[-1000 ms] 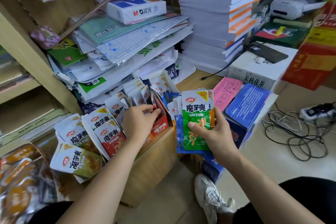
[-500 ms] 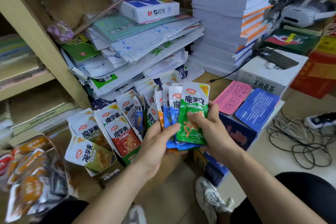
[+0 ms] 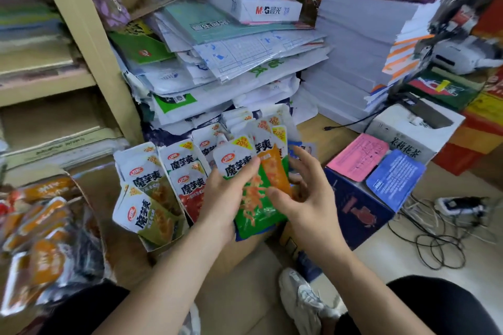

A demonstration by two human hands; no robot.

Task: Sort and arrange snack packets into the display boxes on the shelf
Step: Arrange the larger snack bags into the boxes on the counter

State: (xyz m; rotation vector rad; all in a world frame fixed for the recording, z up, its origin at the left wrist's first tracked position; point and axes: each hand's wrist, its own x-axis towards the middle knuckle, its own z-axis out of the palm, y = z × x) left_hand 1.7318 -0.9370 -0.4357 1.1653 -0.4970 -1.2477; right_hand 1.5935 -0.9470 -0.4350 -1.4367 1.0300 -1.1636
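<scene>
Head view: the left hand (image 3: 221, 200) clamps a fanned stack of snack packets (image 3: 262, 144), thumb pressed on the green packet (image 3: 253, 215) in front, with an orange packet (image 3: 273, 168) just behind it. The right hand (image 3: 302, 198) is loose, fingers spread, and only its thumb touches the green packet's face. The stack is up in the air, just right of the display box (image 3: 163, 242), where other packets (image 3: 141, 174) stand upright, overlapping.

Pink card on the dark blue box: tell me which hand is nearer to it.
Right. The right hand is just left of the pink card; the left hand is farther left, holding the green packet.
</scene>
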